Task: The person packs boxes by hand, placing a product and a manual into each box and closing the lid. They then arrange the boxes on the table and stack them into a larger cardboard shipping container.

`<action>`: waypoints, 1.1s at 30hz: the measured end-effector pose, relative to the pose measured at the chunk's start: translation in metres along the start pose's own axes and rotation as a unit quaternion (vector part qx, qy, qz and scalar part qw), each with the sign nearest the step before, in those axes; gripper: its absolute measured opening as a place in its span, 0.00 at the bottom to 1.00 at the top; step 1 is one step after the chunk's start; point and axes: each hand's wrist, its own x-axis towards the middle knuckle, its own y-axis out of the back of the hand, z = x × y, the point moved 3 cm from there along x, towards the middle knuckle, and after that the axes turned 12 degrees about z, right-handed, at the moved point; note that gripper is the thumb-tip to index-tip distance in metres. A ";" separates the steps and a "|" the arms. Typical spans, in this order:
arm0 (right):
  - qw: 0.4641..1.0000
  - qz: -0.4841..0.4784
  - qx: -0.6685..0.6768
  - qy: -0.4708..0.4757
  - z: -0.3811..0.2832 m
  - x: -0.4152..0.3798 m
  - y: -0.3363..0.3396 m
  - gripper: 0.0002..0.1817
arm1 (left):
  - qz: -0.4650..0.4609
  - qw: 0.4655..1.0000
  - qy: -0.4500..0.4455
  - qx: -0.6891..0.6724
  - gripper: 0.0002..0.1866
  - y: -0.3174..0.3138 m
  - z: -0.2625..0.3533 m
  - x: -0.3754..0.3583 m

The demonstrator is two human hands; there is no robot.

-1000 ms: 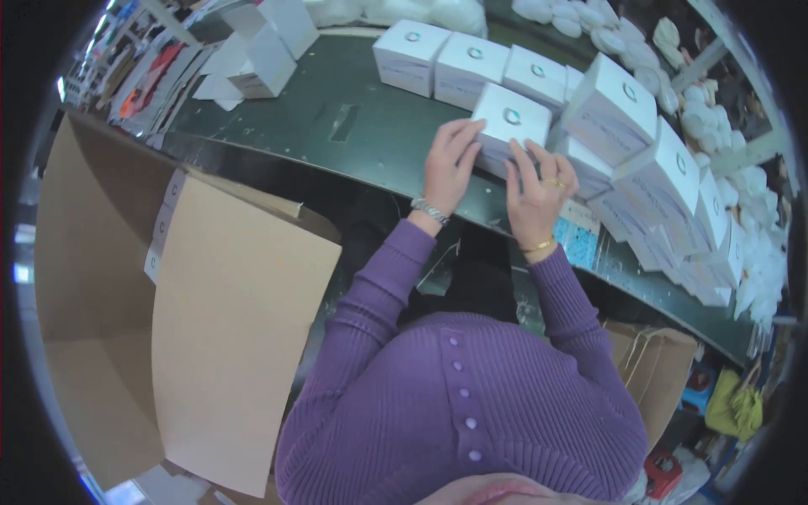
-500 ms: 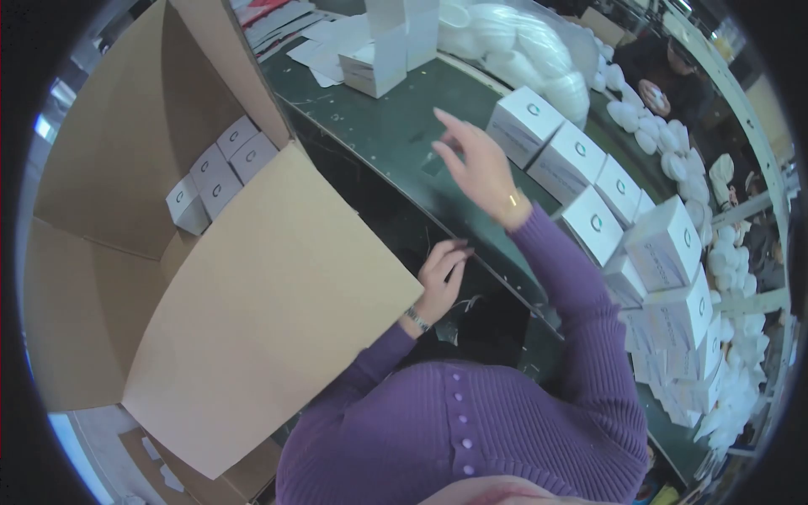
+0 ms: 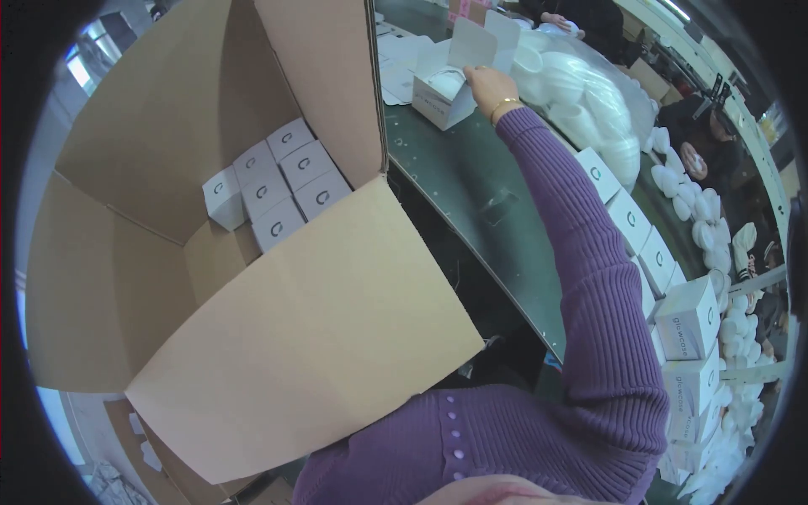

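My right hand (image 3: 491,89) reaches across the dark green table (image 3: 459,189), its fingers closed at the edge of an open white box (image 3: 439,105) near the far side. The box's flaps stand up, and a white item shows inside it. My left hand is out of sight; the left arm runs behind the flap of the large cardboard carton (image 3: 311,337). Inside that carton, several small white boxes (image 3: 266,189) with a round dark mark are packed side by side.
More white boxes (image 3: 688,320) are stacked along the table's right side. A clear bag of white rounded pieces (image 3: 581,97) lies behind them. Loose white pieces (image 3: 673,172) line the far right, where other people (image 3: 707,126) are seated. A metal rail (image 3: 753,143) runs beyond.
My right hand has moved away from me to the open white box. My left hand has gone out of view behind the carton flap. The view has shifted, showing more boxes inside the carton.
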 end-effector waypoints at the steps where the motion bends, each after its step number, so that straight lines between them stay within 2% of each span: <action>1: 1.000 0.008 -0.013 0.027 0.004 -0.005 -0.001 0.14 | 0.005 1.000 0.016 0.007 0.15 0.000 0.004 0.002; 5: 0.988 0.043 -0.067 0.135 0.023 -0.041 0.015 0.09 | 0.026 0.996 0.075 0.037 0.14 0.000 0.025 0.010; 8: 0.987 0.042 -0.020 0.156 0.041 -0.092 0.050 0.06 | 0.039 0.991 0.117 0.058 0.14 -0.005 0.047 0.012; 12: 0.971 0.040 -0.012 0.235 0.062 -0.188 0.107 0.03 | 0.052 0.980 0.171 0.083 0.14 -0.066 0.031 0.004; 15: 0.972 0.024 0.006 0.233 0.072 -0.266 0.153 0.07 | 0.103 0.992 -0.001 0.068 0.13 -0.067 0.084 0.023; 18: 0.982 0.032 0.062 0.178 0.077 -0.346 0.190 0.02 | 0.149 0.986 -0.071 0.035 0.23 -0.077 0.107 0.035; 21: 0.982 0.077 0.149 0.084 0.077 -0.402 0.206 0.12 | 0.182 0.975 -0.112 0.053 0.34 -0.082 0.124 0.051; 24: 0.964 0.093 0.241 -0.066 0.065 -0.426 0.200 0.19 | 0.170 0.973 -0.155 0.017 0.29 -0.091 0.135 0.072; 26: 0.926 0.157 0.297 -0.171 0.053 -0.426 0.189 0.31 | 0.174 0.970 -0.171 -0.007 0.27 -0.096 0.144 0.088; 30: 0.859 0.236 0.348 -0.291 0.040 -0.427 0.152 0.41 | 0.155 0.972 -0.177 -0.013 0.25 -0.110 0.148 0.112; 32: 0.846 0.310 0.318 -0.294 0.038 -0.420 0.136 0.28 | 0.147 0.973 -0.176 -0.006 0.24 -0.108 0.147 0.126; 33: 0.841 0.325 0.310 -0.301 0.036 -0.424 0.129 0.25 | 0.139 0.975 -0.171 -0.003 0.23 -0.109 0.146 0.127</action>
